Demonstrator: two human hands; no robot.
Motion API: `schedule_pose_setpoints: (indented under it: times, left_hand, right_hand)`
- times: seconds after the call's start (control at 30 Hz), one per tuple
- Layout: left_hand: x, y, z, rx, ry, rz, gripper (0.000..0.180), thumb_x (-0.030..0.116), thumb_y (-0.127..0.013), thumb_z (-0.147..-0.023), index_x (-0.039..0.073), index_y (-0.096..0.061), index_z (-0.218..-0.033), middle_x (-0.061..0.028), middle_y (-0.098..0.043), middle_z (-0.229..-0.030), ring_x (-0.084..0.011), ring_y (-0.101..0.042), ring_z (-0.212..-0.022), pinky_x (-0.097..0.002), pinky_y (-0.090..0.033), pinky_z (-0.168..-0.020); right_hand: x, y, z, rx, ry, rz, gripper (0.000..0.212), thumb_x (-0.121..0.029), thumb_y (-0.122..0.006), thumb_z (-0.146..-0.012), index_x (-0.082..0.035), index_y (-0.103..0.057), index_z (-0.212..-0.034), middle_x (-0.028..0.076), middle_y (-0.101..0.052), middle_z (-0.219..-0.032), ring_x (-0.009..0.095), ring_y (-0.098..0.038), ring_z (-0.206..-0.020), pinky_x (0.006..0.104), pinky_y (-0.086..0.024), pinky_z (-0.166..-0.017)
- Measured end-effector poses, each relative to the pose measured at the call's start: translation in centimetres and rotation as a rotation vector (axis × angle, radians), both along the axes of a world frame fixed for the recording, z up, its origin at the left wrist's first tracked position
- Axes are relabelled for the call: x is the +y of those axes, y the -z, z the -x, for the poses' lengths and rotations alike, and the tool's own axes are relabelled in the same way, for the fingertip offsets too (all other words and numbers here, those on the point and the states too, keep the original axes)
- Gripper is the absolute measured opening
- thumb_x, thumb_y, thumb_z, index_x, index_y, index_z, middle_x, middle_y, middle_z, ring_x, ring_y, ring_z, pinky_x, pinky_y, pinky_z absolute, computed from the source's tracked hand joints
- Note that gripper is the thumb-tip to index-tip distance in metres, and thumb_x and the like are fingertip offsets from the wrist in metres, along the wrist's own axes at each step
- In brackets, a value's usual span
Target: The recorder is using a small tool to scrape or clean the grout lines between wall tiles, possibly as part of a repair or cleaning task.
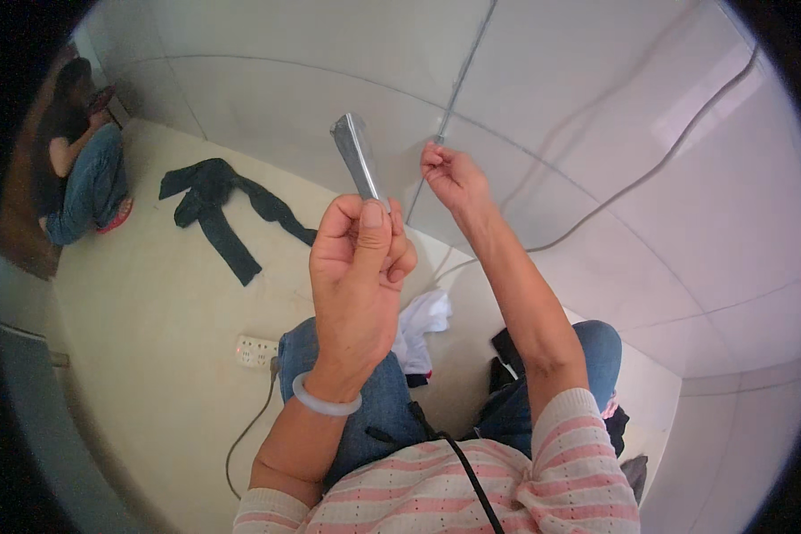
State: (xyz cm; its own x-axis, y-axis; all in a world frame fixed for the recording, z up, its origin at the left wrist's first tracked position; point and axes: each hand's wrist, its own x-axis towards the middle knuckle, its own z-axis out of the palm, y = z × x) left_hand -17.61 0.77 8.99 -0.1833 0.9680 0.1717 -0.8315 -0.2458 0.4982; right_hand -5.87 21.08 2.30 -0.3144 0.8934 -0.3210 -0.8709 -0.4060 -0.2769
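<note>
My left hand (pixel 358 267) is raised in front of me, shut on a flat silvery metal strip (pixel 356 156) that sticks up and away from my thumb. A pale bangle sits on that wrist. My right hand (pixel 452 178) reaches further out, fingers pinched on the lower end of a thin metal rod (pixel 461 84) that runs up along the white wall. The two hands are a short distance apart, not touching.
A dark garment (pixel 218 209) lies spread on the cream floor. A white power strip (pixel 256 351) with a cable lies by my left knee. White and dark clothes (pixel 423 329) lie between my knees. Another person (pixel 80 160) sits at the far left. A grey cable (pixel 650 173) hangs on the wall.
</note>
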Motion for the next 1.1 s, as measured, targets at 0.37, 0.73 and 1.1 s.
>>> schedule_pose_setpoints:
  times: [0.37, 0.73, 1.1]
  left_hand:
    - [0.3, -0.2, 0.4, -0.001, -0.005, -0.039, 0.009, 0.012, -0.049, -0.093, 0.005, -0.047, -0.088, -0.0044, -0.05, -0.083, -0.0056, -0.033, -0.059, -0.0193, -0.031, -0.053]
    - [0.5, -0.3, -0.2, 0.019, -0.019, 0.011, 0.009, 0.013, -0.049, -0.093, 0.006, -0.047, -0.089, -0.0042, -0.049, -0.083, -0.0059, -0.033, -0.059, -0.0196, -0.03, -0.053]
    - [0.6, -0.1, -0.5, 0.066, -0.044, 0.073, 0.012, 0.014, -0.052, -0.092, 0.005, -0.047, -0.086, -0.0034, -0.051, -0.079, -0.0052, -0.033, -0.056, -0.0205, -0.031, -0.053]
  right_hand:
    - [-0.2, -3.6, 0.2, 0.028, -0.001, -0.074, 0.012, 0.011, -0.038, -0.084, 0.008, -0.034, -0.095, 0.013, -0.043, -0.086, 0.016, -0.037, -0.065, 0.0254, -0.035, -0.051]
    - [-3.4, -4.3, -0.1, -0.23, -0.071, -0.364, 0.007, 0.008, -0.039, -0.084, 0.002, -0.041, -0.088, 0.01, -0.046, -0.081, 0.013, -0.041, -0.062, 0.024, -0.034, -0.048]
    - [-7.3, -1.4, -3.0, -0.429, -0.176, -0.163, 0.006, -0.006, -0.048, -0.082, -0.002, -0.045, -0.085, 0.008, -0.049, -0.077, 0.013, -0.041, -0.058, 0.0243, -0.031, -0.045]
